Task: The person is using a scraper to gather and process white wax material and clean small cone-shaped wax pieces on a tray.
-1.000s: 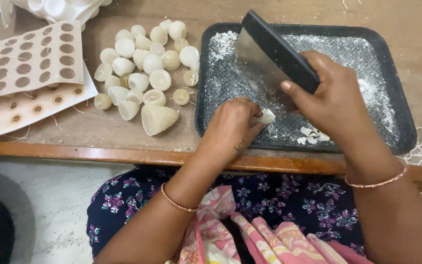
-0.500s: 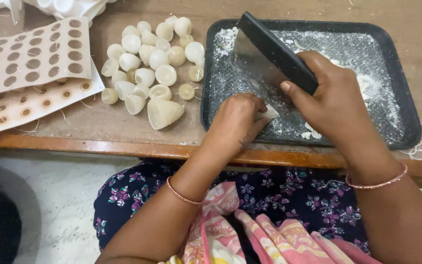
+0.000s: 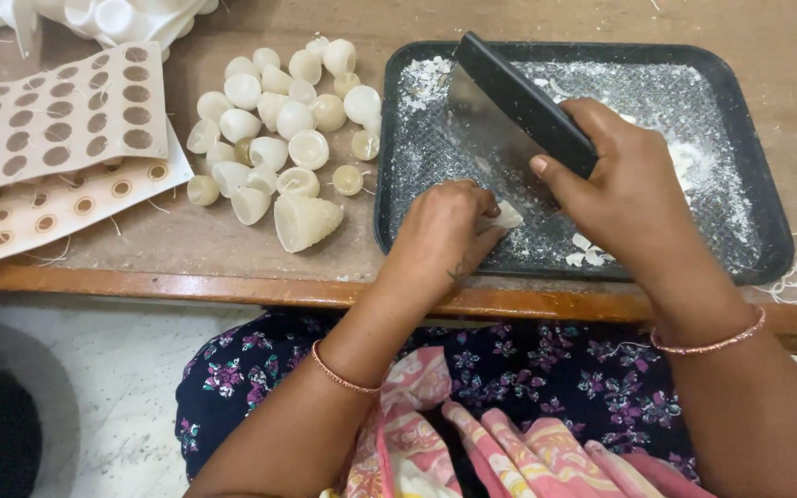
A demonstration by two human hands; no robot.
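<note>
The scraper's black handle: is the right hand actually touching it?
Touching. The head view shows the right hand with fingers wrapped around the scraper's black handle.

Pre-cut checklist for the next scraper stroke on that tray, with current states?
1. Right hand grips scraper by its dark handle: ok.
2. Left hand pins the white piece on the tray: ok.
3. Left fingertips away from the blade edge: cannot tell, edge hidden.
4. Tray fully on the table: ok.
5. Pile of pale caps outside the tray: ok.
</note>
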